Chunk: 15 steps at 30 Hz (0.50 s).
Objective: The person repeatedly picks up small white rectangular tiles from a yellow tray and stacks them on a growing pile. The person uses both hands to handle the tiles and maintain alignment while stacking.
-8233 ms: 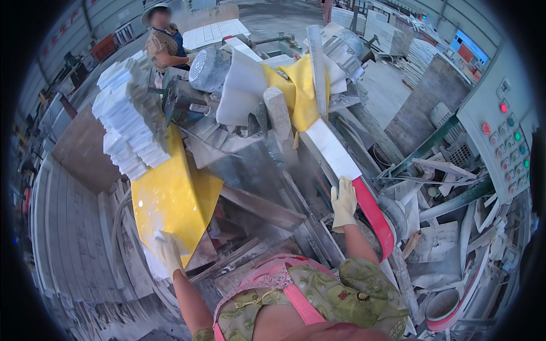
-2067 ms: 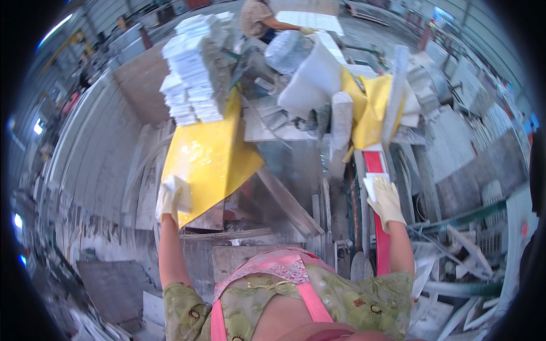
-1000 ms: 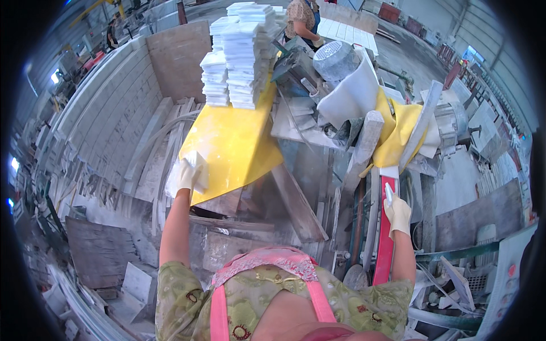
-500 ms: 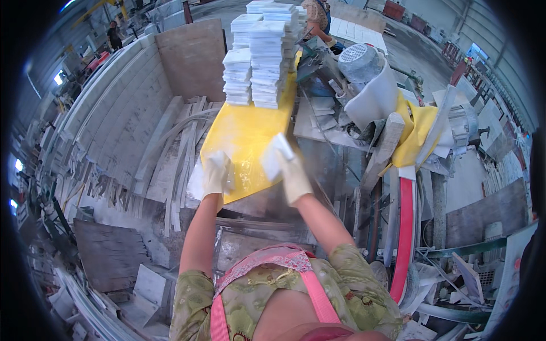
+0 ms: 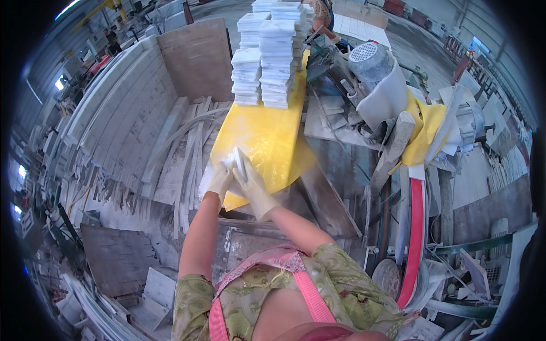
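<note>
My left hand (image 5: 220,181) and my right hand (image 5: 253,190), both in pale gloves, are brought together over the near end of a yellow-covered work surface (image 5: 259,133). Between them stand a few thin white stone tiles (image 5: 239,161), on edge and tilted. The left fingers close on their left side and the right fingers on their right side; how many tiles there are is hard to tell. Beyond the hands, tall stacks of white tiles (image 5: 277,62) rise from the far part of the yellow cover.
Long stone slabs (image 5: 114,113) lean at the left, with narrow offcut strips (image 5: 190,153) beside the table. To the right are a grey motor (image 5: 365,58), a yellow cloth (image 5: 422,122) and a red belt (image 5: 413,241). Another person (image 5: 322,14) is behind the stacks.
My hands were apart, each holding white tile. The right hand has moved left to meet the left one, and the tiles are now together. The view has shifted slightly.
</note>
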Each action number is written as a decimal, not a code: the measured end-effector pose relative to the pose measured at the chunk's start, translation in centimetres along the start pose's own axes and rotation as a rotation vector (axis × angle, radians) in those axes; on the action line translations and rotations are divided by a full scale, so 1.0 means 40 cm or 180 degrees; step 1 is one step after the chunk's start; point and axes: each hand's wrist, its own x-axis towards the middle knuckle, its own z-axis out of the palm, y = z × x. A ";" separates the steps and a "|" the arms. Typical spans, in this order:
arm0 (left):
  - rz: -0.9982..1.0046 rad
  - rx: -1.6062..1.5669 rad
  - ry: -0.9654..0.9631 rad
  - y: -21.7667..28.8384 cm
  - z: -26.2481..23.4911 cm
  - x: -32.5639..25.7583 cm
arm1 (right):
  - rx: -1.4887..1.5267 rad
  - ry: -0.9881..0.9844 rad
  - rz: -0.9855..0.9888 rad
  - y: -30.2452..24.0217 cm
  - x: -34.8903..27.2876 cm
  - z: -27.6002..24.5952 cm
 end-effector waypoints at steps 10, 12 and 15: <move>-0.0224 0.0513 0.0307 0.112 0.033 -0.006 | 0.1575 -0.0923 0.0417 0.062 0.010 -0.006; -0.0845 0.0671 0.0554 0.170 0.034 -0.047 | 0.2094 -0.1043 0.0318 0.027 -0.004 -0.039; -0.0801 0.0491 0.0622 0.220 0.015 -0.074 | 0.2158 -0.1262 0.0718 -0.017 -0.030 -0.095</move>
